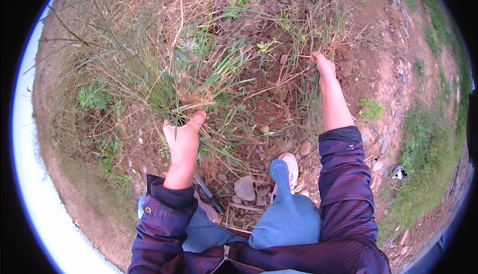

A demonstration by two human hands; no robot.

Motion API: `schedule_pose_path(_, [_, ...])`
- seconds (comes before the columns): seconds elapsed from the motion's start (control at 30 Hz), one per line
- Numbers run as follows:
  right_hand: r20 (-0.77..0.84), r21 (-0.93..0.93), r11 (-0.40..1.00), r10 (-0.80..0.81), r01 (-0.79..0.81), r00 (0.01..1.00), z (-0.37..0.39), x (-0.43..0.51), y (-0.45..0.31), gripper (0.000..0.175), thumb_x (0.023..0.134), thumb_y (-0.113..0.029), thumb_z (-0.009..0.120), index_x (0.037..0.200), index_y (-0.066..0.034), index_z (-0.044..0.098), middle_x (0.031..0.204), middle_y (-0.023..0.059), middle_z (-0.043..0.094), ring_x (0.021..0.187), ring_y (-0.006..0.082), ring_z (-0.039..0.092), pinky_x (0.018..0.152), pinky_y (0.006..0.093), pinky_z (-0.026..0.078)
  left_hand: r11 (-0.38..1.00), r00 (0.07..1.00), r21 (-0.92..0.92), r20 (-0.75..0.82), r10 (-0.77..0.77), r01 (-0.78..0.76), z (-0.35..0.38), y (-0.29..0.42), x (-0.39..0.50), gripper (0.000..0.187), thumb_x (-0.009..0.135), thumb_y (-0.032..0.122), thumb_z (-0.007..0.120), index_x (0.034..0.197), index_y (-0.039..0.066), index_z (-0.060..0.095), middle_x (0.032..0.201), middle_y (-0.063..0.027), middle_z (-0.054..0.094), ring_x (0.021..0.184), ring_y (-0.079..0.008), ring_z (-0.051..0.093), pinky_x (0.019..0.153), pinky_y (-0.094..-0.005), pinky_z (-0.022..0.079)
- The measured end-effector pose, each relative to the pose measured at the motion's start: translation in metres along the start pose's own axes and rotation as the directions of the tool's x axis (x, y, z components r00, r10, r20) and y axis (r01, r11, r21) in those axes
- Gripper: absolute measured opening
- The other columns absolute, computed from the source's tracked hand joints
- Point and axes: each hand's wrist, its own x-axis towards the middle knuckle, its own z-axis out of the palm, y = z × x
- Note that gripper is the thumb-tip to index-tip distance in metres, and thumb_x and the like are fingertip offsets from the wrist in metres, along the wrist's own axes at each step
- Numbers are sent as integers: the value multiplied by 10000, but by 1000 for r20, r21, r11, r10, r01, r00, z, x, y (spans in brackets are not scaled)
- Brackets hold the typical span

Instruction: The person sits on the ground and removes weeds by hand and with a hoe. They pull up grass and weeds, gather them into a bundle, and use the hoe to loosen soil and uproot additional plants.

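Note:
My left hand [183, 139] grips a thick bunch of long grass and leafy weeds [164, 91], thumb across the stems. Pale reddish roots [198, 96] stick out of the bunch just above the thumb. Farther out on the right, my right hand [325, 67] reaches down into a grass clump [312, 91], beside a tuft of thin roots [336, 46]. Its fingers are hidden behind the hand and stems, so whether it has closed on the grass is unclear. Bare reddish soil [272, 106] shows between the hands.
A dark tool handle [209, 193] lies by my left shoe [205, 208]. A large stone [245, 188] sits near my right shoe [290, 167]. Between my legs is a narrow frame [244, 208]. Dry grass covers the far ground; a stony strip [401, 68] runs along the right.

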Motion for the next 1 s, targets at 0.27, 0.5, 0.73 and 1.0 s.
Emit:
schedule_pose_path(0.27, [37, 427, 890, 157, -157, 987, 57, 75, 8, 169, 879, -199, 612, 994, -77, 637, 905, 87, 667, 771, 213, 612, 672, 374, 493, 998, 998, -19, 20, 68, -67, -1, 5, 5, 385, 761, -101, 674, 1124, -8, 584, 1010, -52, 639, 905, -161, 599, 832, -294, 486])
schedule_pose_path(0.5, [-48, 527, 848, 98, -58, 994, 43, 101, 12, 232, 916, -131, 436, 968, -55, 648, 943, 79, 700, 773, 186, 596, 701, 351, 476, 987, 997, -146, -5, 73, -73, -3, 1, 9, 384, 767, -121, 653, 1124, -1, 581, 1021, -48, 636, 883, -153, 601, 829, -300, 496])
schedule_pose_path(0.73, [-235, 508, 846, -46, 163, 971, -34, 45, -12, 278, 888, -64, 398, 1006, 25, 634, 934, 113, 675, 820, 205, 621, 728, 303, 474, 997, 999, -66, 15, 34, -33, -9, 0, 12, 422, 790, -112, 639, 1186, 4, 548, 1052, -48, 624, 916, -150, 595, 847, -305, 501])
schedule_pose_path(1.0, [-291, 484, 764, -318, 426, 902, -56, -100, -105, 223, 953, -111, 485, 1019, -18, 677, 634, -79, 472, 576, 50, 398, 571, 230, 298, 989, 987, -16, -64, 144, -145, -38, 19, 20, 343, 745, 10, 730, 1077, -39, 659, 1015, -101, 687, 889, -181, 624, 871, -327, 483])
